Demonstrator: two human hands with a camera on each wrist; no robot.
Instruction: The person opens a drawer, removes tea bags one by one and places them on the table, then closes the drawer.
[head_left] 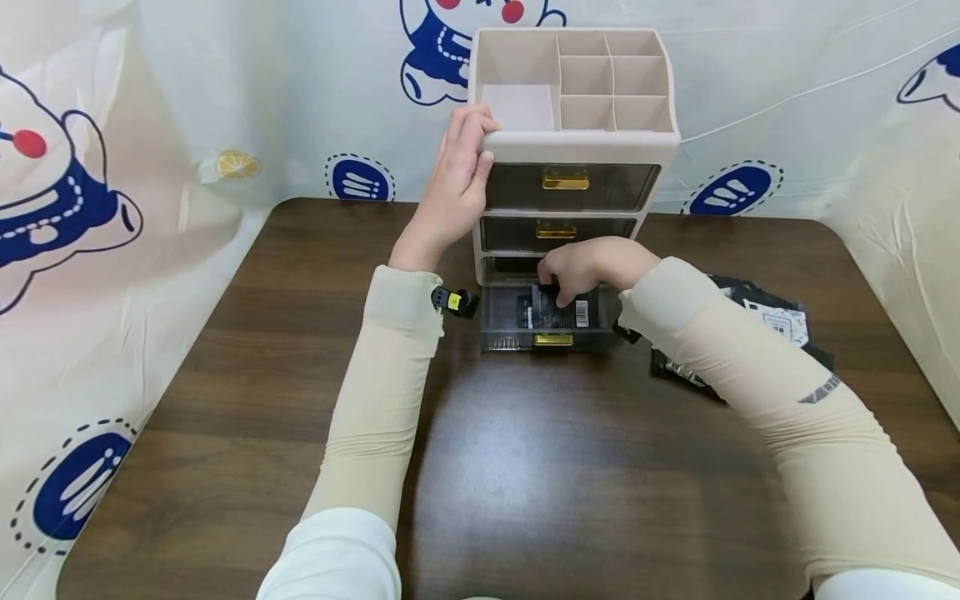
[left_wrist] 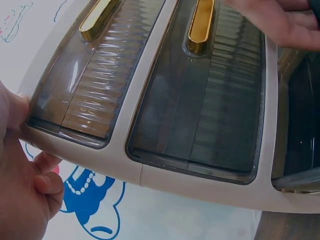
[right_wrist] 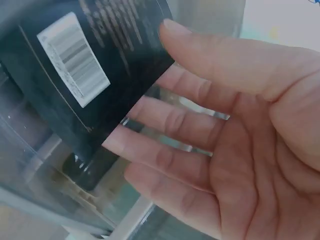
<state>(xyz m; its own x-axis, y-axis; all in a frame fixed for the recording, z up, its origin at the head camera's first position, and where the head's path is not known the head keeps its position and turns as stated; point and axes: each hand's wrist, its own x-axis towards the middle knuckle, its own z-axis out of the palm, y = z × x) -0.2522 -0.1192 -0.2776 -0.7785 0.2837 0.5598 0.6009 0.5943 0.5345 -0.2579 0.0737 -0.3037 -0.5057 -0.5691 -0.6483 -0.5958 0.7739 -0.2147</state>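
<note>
A white desktop drawer organizer [head_left: 585, 148] stands at the back of the table, with smoky see-through drawers and gold handles. My left hand [head_left: 453, 183] grips its upper left corner, fingers over the top edge and thumb lower down. The bottom drawer [head_left: 510, 342] is pulled out, while the two drawers above it are closed. Over that drawer, my right hand [head_left: 592, 265] pinches a flat black packet [right_wrist: 107, 60] with a white barcode label. In the right wrist view the thumb lies on the packet's near face and the fingers pass behind it.
Several black packages [head_left: 780, 321] with white printing lie on the brown table [head_left: 480, 467] to the right, partly hidden by my right forearm. Open compartments [head_left: 585, 75] top the organizer. A patterned white curtain [head_left: 300, 83] hangs behind it.
</note>
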